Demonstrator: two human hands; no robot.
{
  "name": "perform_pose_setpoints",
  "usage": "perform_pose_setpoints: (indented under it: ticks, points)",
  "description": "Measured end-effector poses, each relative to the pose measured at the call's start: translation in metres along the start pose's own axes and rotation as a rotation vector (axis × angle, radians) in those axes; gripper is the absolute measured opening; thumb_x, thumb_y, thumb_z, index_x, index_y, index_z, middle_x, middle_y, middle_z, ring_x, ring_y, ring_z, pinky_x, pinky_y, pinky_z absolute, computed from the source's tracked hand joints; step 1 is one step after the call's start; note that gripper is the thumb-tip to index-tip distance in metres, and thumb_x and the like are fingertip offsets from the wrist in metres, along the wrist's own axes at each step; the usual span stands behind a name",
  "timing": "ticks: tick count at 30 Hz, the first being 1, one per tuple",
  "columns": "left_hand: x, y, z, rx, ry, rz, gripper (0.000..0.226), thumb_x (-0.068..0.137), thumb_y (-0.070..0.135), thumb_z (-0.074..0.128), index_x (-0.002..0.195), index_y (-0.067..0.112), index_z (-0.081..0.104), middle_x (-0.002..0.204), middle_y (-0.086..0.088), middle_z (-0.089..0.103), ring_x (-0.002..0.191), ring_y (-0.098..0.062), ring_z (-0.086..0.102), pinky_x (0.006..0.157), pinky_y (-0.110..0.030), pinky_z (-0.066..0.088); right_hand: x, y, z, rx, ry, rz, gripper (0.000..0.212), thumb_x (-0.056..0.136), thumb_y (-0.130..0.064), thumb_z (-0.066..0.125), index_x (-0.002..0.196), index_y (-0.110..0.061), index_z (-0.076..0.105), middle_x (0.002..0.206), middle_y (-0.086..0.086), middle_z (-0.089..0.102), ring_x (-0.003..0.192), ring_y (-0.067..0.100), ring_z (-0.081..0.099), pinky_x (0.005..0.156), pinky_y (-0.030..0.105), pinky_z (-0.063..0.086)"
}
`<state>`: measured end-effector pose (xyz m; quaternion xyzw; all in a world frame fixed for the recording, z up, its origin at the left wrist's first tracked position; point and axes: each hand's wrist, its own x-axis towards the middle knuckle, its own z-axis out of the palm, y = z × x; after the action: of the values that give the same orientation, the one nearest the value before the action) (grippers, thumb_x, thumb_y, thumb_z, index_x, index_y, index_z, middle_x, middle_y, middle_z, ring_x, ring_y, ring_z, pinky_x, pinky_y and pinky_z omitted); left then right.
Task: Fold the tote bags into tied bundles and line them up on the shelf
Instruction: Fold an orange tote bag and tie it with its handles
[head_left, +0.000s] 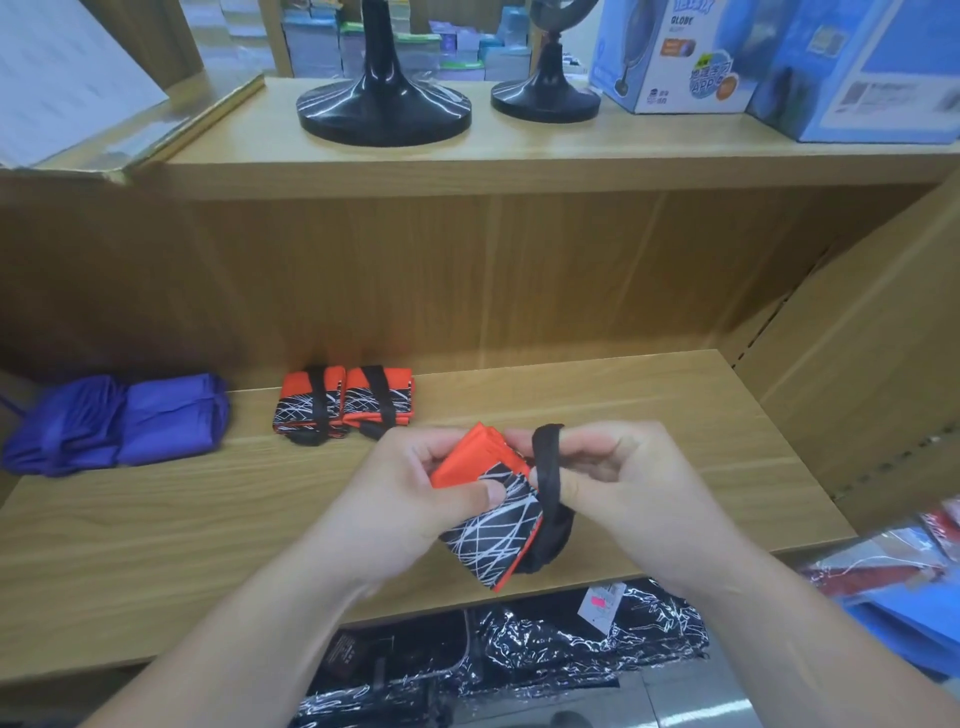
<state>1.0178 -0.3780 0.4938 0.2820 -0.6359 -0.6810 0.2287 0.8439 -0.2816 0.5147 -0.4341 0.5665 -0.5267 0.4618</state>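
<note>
Retail shop, stationery/gift type. Evidence: wooden display shelving with adjustable-peg slots in the right side panel. On the upper shelf, a boxed globe with printed "GLOBE" and "APP" branding; left of that box, two black globe stands; right of it, another blue product carton. Behind the stands, stacks of colourful packaged paper goods. Well below the box, under the lower shelf, plastic-wrapped stock with a price tag.
</note>
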Motion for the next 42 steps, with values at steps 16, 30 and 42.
perform_pose_setpoints:
  ticks: [16, 30, 42]
  points:
    - [0.006, -0.003, 0.026, 0.193, 0.606, 0.148, 0.011, 0.083, 0.014, 0.077, 0.077, 0.019, 0.069, 0.057, 0.007, 0.049, 0.052, -0.009, 0.041, 0.050, -0.023, 0.037, 0.001, 0.000, 0.006, -0.032, 0.228, -0.131, 0.033, 0.079, 0.003, 0.079, 0.072, -0.029, 0.081, 0.093, -0.014, 0.078, 0.105, 0.004, 0.071, 0.092, 0.021, 0.055]
    - [0.008, 0.019, 0.025, 0.005, 0.148, -0.015, 0.015, 0.079, 0.002, 0.078, 0.078, 0.017, 0.076, 0.064, -0.002, 0.056, 0.060, -0.016, 0.050, 0.061, -0.028, 0.039, -0.003, 0.007, 0.006, 0.047, 0.182, -0.135, 0.033, 0.086, 0.011, 0.068, 0.107, -0.014, 0.075, 0.114, -0.006, 0.075, 0.108, 0.007, 0.070, 0.096, 0.025, 0.055]
    - [0.001, 0.018, 0.018, -0.440, 0.026, 0.055, 0.032, 0.066, 0.019, 0.078, 0.098, 0.018, 0.076, 0.094, -0.010, 0.073, 0.083, -0.023, 0.070, 0.072, -0.036, 0.058, 0.007, 0.011, 0.002, 0.045, 0.103, -0.324, 0.036, 0.084, -0.013, 0.074, 0.120, -0.016, 0.071, 0.124, 0.001, 0.072, 0.119, 0.019, 0.066, 0.102, 0.041, 0.053]
